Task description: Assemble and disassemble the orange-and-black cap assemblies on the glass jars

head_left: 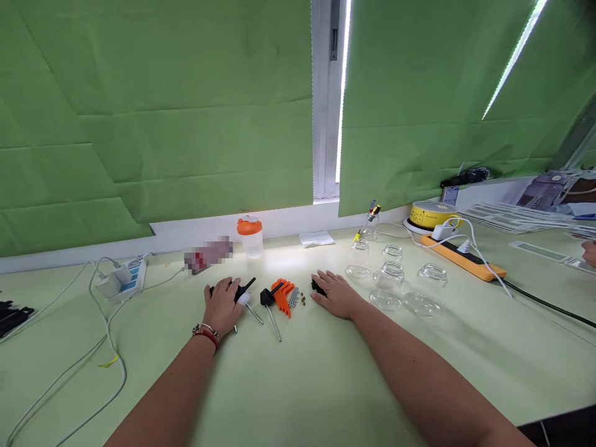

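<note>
My left hand (222,305) lies palm down over black plastic parts with metal rods, its fingers stretched across them and partly hiding them. Just to its right is another black part (267,297) with a metal rod. My right hand (336,294) rests flat, fingers extended, over small black pieces (318,287) that it mostly covers. Between the hands lie several orange angled plastic pieces (283,298), a row of silver screws (293,297) and a few small brass-coloured nuts (303,299).
Several clear glass jars (387,287) stand right of my right hand, near an orange power strip (459,256). An orange-lidded cup (251,238) and white paper (316,239) are behind. White cables (109,338) run on the left. A person's hand (589,253) shows far right.
</note>
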The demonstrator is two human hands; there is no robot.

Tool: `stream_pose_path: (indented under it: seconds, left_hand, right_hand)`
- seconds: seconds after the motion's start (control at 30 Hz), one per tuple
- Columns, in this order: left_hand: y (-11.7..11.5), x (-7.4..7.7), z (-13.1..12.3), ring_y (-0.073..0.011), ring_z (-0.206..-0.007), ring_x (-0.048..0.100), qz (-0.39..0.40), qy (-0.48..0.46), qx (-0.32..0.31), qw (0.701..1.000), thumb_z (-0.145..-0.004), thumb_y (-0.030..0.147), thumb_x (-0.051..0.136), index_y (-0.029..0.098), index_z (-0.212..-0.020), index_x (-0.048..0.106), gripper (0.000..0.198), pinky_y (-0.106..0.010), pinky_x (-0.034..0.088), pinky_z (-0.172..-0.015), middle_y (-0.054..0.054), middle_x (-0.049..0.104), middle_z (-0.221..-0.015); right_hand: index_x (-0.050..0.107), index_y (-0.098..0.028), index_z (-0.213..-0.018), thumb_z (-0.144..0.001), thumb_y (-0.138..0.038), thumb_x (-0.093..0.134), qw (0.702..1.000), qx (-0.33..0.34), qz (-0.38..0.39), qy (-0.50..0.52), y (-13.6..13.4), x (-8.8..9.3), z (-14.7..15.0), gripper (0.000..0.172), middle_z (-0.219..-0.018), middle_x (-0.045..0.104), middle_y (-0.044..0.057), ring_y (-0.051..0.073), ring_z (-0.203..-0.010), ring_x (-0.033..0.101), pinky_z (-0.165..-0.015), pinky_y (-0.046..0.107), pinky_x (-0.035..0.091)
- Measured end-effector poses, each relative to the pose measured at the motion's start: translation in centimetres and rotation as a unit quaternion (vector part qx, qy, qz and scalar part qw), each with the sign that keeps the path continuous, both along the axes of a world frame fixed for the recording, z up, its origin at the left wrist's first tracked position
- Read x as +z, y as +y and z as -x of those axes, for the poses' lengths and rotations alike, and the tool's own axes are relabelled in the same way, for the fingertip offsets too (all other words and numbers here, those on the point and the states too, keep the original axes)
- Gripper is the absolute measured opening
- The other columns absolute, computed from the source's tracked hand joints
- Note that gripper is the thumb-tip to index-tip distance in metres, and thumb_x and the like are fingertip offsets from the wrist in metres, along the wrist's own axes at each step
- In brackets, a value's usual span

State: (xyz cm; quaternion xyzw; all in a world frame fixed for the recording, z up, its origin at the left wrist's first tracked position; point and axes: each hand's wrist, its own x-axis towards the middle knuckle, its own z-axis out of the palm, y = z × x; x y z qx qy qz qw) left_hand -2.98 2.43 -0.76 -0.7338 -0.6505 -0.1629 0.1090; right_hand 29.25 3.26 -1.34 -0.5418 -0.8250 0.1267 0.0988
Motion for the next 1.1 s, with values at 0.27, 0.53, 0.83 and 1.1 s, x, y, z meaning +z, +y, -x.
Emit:
stream_pose_path:
  seconds: [0.27,0.53,0.83,1.1]
  left_hand:
    - [-3.7,2.6,-4.7,-0.0245,-0.126,0.036,-0.1,0.067,-0.175,0.977,-0.087,0.034,0.038,0.018,-0.104,0.06,0.031,-0.049,0.007,-0.111,-0.012,0.047,-0.132]
    - [-5.1,2.1,-7.6,-0.0292,-0.131,0.027,-0.002,0.06,-0.235,0.97,-0.083,0.045,0.044,0.021,-0.083,0.061,0.03,-0.057,0.006,-0.108,-0.01,0.039,-0.139]
    - [-5.2,2.4,-8.5,-0.0298,-0.134,0.022,0.043,0.056,-0.285,0.956,-0.084,0.05,0.039,0.024,-0.104,0.06,0.039,-0.06,0.002,-0.106,-0.008,0.032,-0.144]
    - [-5.1,2.1,-8.3,-0.028,-0.132,0.026,0.029,0.057,-0.287,0.956,-0.085,0.048,0.04,0.023,-0.107,0.057,0.038,-0.058,0.002,-0.107,-0.009,0.039,-0.14]
  right_hand:
    - [0.017,-0.026,-0.143,-0.081,-0.07,0.015,1.0,-0.006,-0.007,0.022,-0.1,0.2,0.0,0.076,-0.151,0.009,0.001,0.028,-0.137,0.004,-0.108,0.042,0.011]
    - [0.02,-0.025,-0.142,-0.081,-0.07,0.015,1.0,-0.006,0.001,0.02,0.0,0.2,0.0,0.076,-0.151,0.007,0.002,0.028,-0.137,0.005,-0.108,0.042,0.012]
    - [0.023,-0.025,-0.142,-0.082,-0.069,0.017,1.0,-0.007,0.001,0.025,0.3,0.0,-0.2,0.075,-0.151,0.009,0.004,0.029,-0.137,0.008,-0.107,0.043,0.013]
    - [0.026,-0.025,-0.14,-0.082,-0.069,0.018,1.0,-0.005,-0.004,0.025,0.4,-0.1,-0.2,0.074,-0.15,0.013,0.004,0.029,-0.136,0.011,-0.108,0.043,0.013]
